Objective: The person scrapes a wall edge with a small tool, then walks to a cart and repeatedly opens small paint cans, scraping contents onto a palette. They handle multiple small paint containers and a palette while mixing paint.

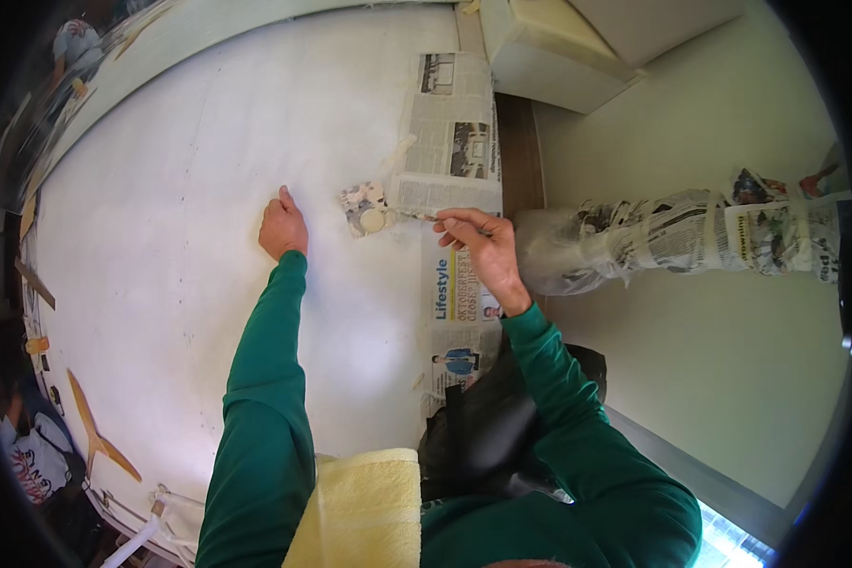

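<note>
My left hand rests as a loose fist on the broad white surface, thumb pointing away from me, with no object showing in it. My right hand pinches the handle end of a thin, slender tool, whose exact kind is too small to make out. The tool's far end reaches left over a small patterned piece of paper. On that paper sits a pale, round lump or disc, close to the tool's tip.
Newspaper is taped along the white surface's right edge. Further right, a column is wrapped in newspaper and plastic. A pale box-like block stands at the far right. Near me are a yellow towel and a black bag-like thing.
</note>
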`<state>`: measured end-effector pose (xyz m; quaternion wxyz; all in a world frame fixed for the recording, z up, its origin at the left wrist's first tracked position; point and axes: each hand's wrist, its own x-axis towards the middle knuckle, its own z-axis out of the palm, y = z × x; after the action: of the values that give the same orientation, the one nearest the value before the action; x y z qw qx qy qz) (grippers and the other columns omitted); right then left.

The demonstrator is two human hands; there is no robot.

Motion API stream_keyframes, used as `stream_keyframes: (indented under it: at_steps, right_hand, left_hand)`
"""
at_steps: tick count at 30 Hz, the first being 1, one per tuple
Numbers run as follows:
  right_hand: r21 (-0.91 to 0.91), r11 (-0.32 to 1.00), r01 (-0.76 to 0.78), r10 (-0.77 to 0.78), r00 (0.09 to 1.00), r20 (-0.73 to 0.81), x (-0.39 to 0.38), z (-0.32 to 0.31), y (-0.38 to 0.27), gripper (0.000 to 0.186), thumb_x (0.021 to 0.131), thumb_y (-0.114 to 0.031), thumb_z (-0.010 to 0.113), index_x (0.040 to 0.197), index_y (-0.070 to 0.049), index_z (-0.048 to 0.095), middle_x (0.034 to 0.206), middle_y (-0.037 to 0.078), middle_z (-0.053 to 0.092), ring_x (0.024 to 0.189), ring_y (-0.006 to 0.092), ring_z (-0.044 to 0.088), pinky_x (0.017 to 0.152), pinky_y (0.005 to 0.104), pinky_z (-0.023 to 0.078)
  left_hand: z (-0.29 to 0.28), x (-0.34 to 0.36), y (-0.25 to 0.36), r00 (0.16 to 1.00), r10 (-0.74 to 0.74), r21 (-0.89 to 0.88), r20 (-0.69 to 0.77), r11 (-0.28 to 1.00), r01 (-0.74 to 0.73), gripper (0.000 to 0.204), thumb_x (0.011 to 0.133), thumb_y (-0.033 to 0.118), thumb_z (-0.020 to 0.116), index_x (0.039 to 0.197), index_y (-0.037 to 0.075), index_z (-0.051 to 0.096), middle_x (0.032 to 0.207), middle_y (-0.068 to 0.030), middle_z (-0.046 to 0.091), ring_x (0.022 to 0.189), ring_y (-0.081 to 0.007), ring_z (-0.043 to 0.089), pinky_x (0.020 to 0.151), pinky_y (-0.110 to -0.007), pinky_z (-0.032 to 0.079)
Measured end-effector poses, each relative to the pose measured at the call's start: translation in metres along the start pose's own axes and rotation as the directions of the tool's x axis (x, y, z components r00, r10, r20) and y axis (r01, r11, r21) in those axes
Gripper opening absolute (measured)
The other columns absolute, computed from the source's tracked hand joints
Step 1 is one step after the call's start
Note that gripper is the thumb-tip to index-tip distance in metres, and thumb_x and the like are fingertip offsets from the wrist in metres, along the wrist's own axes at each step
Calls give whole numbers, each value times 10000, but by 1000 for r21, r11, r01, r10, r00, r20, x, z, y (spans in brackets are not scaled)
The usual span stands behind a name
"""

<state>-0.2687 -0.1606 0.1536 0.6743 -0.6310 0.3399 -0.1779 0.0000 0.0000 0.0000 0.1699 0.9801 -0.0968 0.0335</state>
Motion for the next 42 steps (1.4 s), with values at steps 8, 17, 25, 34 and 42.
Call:
stream_keyframes:
  at_steps: [8,17,25,34,42]
  right_hand:
    - [-70,996,63,-59,997,57,17,11,17,210,885,-128,599,982,30,699,801,65,694,700,111,625,653,253,496]
    - [-307,933,188,-164,981,105,27,30,45,196,861,-150,629,978,-11,699,849,148,705,717,210,671,676,304,530]
    - [-181,972,151,-153,988,6,3,17,46,184,863,-148,623,975,-24,700,879,140,709,767,204,685,713,300,536]
    - [190,981,36,-36,999,-6,-21,-14,17,211,912,-115,570,1006,17,704,882,91,699,724,136,633,658,271,508]
    - [621,779,-85,79,996,38,-46,-75,-5,228,940,-95,561,1043,68,683,817,109,663,679,144,611,622,272,502]
  left_hand:
    - [3,-1,0,1000,6,7,-26,1000,-6,532,998,496,348,776,83,601,797,-89,664,711,-348,629,619,-485,492]
    - [0,-2,1,997,24,-43,-75,999,-28,565,990,504,372,753,51,612,800,-156,666,715,-392,610,642,-488,468]
    - [-6,-4,6,998,27,-11,-49,1000,-28,565,997,511,339,769,58,590,790,-151,656,721,-395,609,645,-509,462]
    - [-10,-7,10,999,10,-8,-40,1000,-10,557,999,501,332,786,64,605,797,-145,664,729,-391,612,656,-505,465]
    - [-16,-11,16,999,30,-9,-37,1000,-30,570,1000,500,320,840,48,628,831,-164,669,778,-403,612,690,-510,460]
